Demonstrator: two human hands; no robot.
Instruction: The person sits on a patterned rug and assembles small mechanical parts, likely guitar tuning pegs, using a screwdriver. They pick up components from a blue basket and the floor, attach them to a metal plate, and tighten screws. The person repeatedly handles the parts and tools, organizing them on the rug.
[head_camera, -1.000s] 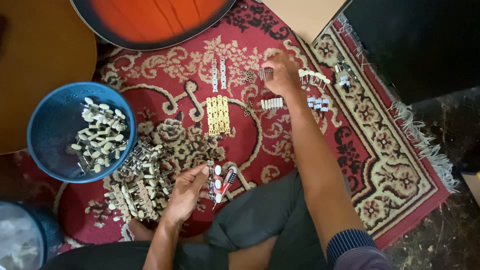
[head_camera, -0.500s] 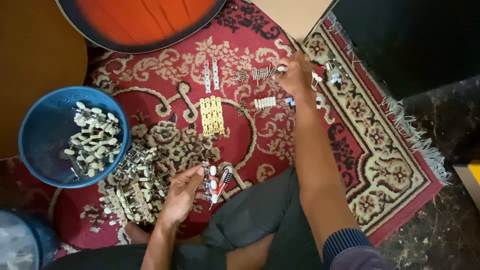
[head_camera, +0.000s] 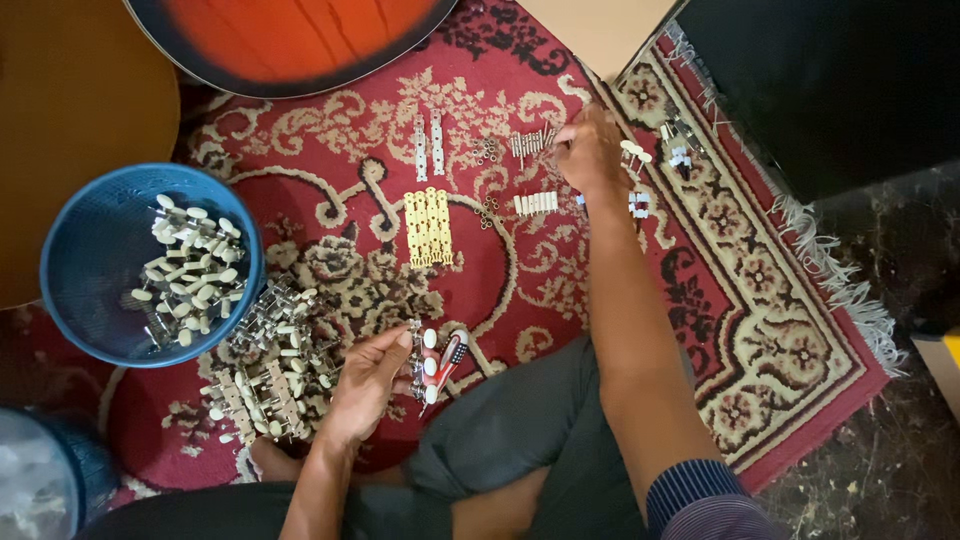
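Red patterned carpet (head_camera: 300, 215) with cream floral border covers most of the floor; dark stone floor (head_camera: 880, 470) shows past its fringe on the right. Orange-and-black guitar body (head_camera: 290, 40) lies across the top edge of the carpet, plain brown wooden surface (head_camera: 70, 110) to its left. Black box-like object (head_camera: 830, 80) sits at top right.

Person sits cross-legged in grey trousers (head_camera: 510, 450), striped cuff on the right sleeve (head_camera: 700, 490).

Round blue plastic basket (head_camera: 75, 250) at left, holding loose cream-knobbed tuning pegs (head_camera: 190, 280). Just beside it on the carpet, a larger heap of assembled metal tuner strips with cream knobs (head_camera: 270, 370). Translucent tub (head_camera: 35, 480) at bottom left, contents unclear.

Mid-carpet: stack of gold-coloured metal plates (head_camera: 428, 227); two silver plates (head_camera: 428, 148) above it; small rows of cream and metal parts (head_camera: 535, 203) to the right, near the border.

Left hand (head_camera: 365, 385) is low, close to the knee, fingers curled and pinching a metal tuner strip with white knobs (head_camera: 424, 360). Red-and-white-handled screwdriver (head_camera: 447, 362) lies right against that strip; can't tell whether the hand also grips it.

Right hand (head_camera: 590, 155) is stretched out to the far part rows near the border, fingers bunched together over a cluster of small metal pins (head_camera: 530, 143). Fingertips hidden, so can't tell if anything is pinched.
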